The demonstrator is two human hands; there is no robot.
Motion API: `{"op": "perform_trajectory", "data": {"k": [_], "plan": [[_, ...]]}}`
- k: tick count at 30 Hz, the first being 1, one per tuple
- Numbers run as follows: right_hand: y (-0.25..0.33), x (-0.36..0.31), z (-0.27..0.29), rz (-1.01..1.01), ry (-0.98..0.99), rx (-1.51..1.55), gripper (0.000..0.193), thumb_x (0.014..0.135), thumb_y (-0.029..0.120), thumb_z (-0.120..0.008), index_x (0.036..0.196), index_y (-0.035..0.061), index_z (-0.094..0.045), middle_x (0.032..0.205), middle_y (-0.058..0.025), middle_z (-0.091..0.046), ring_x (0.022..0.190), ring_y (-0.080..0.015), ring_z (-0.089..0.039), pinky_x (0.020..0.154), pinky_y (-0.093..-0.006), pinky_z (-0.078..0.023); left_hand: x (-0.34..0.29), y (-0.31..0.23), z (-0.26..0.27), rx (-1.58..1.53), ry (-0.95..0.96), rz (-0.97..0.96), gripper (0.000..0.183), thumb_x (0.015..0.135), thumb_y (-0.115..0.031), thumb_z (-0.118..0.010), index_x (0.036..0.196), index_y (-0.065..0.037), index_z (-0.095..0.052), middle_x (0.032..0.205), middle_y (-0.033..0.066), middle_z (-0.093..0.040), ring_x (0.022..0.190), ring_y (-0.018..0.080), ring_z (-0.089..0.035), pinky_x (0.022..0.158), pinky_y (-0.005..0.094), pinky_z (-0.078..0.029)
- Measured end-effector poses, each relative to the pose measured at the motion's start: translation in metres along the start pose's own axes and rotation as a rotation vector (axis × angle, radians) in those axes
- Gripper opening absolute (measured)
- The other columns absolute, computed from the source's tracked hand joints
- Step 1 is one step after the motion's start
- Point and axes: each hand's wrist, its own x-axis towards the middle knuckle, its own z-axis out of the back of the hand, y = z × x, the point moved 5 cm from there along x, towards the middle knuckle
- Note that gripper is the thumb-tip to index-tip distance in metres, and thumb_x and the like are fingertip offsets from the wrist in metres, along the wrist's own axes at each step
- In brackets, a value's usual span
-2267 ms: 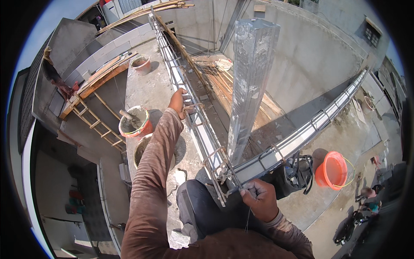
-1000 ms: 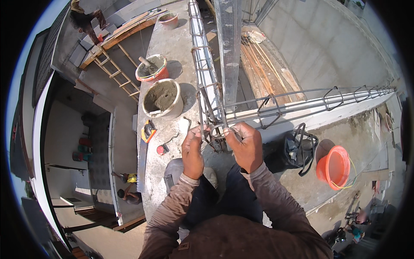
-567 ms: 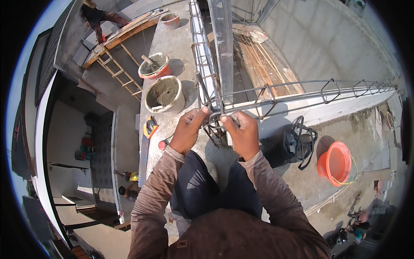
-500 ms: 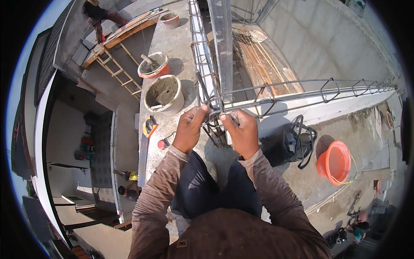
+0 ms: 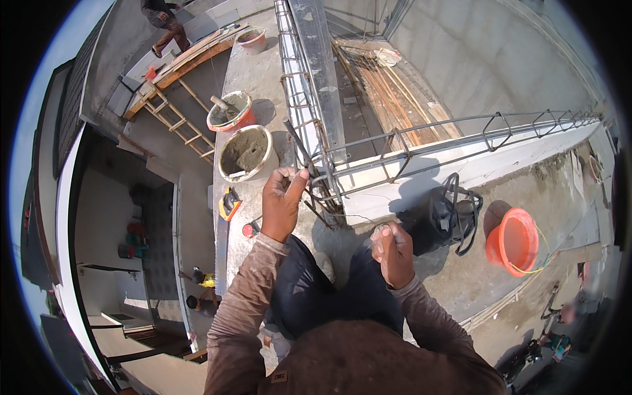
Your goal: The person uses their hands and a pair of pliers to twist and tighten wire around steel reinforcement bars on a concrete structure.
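In front of me is the corner of a steel rebar cage [image 5: 329,176], where two runs of bars and stirrups meet. My left hand [image 5: 282,205] is beside it, thumb and fingers pinched together next to a short upright bar [image 5: 297,143]; what lies between the fingertips is hidden. Lower and to the right, my right hand [image 5: 394,254] is closed, its thumb against the curled fingers. A thin wire [image 5: 359,216] runs from the cage corner toward that hand and seems to end in its grip.
Two mortar buckets [image 5: 271,158] [image 5: 250,117], a yellow-handled saw [image 5: 229,204] and a red tape measure [image 5: 250,229] lie left. A black bag [image 5: 454,214] and orange bucket [image 5: 520,240] stand right. The slab drops at its left edge; another person [image 5: 164,16] is far left.
My right hand has come away from the cage corner, down and to the right, drawing the thin wire out. My left hand has shifted slightly left and down. The distant person has straightened.
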Motion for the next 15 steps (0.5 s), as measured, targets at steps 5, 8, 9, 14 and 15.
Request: {"op": "perform_trajectory", "data": {"k": [5, 8, 9, 14, 15], "plan": [[0.009, -0.005, -0.002, -0.039, -0.076, 0.159, 0.025, 0.104, 0.024, -0.05, 0.099, 0.0002, -0.055, 0.066, -0.0002, -0.047, 0.051, -0.0076, -0.042, 0.049, -0.0241, -0.037, -0.008, -0.042, -0.009, 0.47, -0.138, -0.38, 0.019, 0.087, -0.011, -0.076, 0.091, -0.001, -0.061, 0.091, 0.0069, -0.056, 0.089, 0.0192, -0.056, 0.081, 0.0315, -0.045], [0.015, 0.004, 0.01, 0.032, -0.077, 0.295, 0.02, 0.104, 0.02, -0.049, 0.105, 0.0002, -0.053, 0.067, -0.001, -0.048, 0.051, -0.0077, -0.043, 0.048, -0.0244, -0.037, -0.007, -0.05, -0.012, 0.662, -0.076, -0.517, 0.017, 0.085, -0.013, -0.077, 0.093, -0.002, -0.067, 0.089, 0.0114, -0.055, 0.094, 0.0288, -0.054, 0.084, 0.0379, -0.043], [0.019, 0.007, 0.017, 0.03, -0.036, 0.245, 0.019, 0.104, 0.018, -0.048, 0.106, -0.0001, -0.053, 0.066, -0.0008, -0.047, 0.051, -0.0072, -0.042, 0.048, -0.024, -0.036, -0.007, -0.05, -0.012, 0.684, -0.083, -0.531, 0.016, 0.088, -0.015, -0.075, 0.094, -0.002, -0.069, 0.09, 0.0115, -0.056, 0.093, 0.0279, -0.054, 0.084, 0.0369, -0.043], [0.037, 0.013, 0.017, 0.049, -0.046, -0.153, 0.023, 0.103, 0.017, -0.045, 0.104, -0.0013, -0.057, 0.061, 0.0039, -0.042, 0.052, -0.0036, -0.036, 0.048, -0.0223, -0.031, 0.001, -0.035, -0.005, 0.631, 0.079, -0.293, 0.02, 0.093, -0.021, -0.069, 0.098, -0.002, -0.072, 0.093, 0.013, -0.057, 0.093, 0.0265, -0.055, 0.085, 0.0345, -0.043], [0.036, 0.015, 0.015, 0.055, -0.044, -0.152, 0.023, 0.103, 0.017, -0.045, 0.104, -0.0013, -0.057, 0.061, 0.0039, -0.042, 0.052, -0.0036, -0.036, 0.048, -0.0223, -0.031, 0.002, -0.036, -0.007, 0.597, 0.126, -0.299, 0.021, 0.094, -0.021, -0.068, 0.098, -0.001, -0.072, 0.093, 0.0134, -0.058, 0.093, 0.0261, -0.055, 0.086, 0.0343, -0.043]]}}
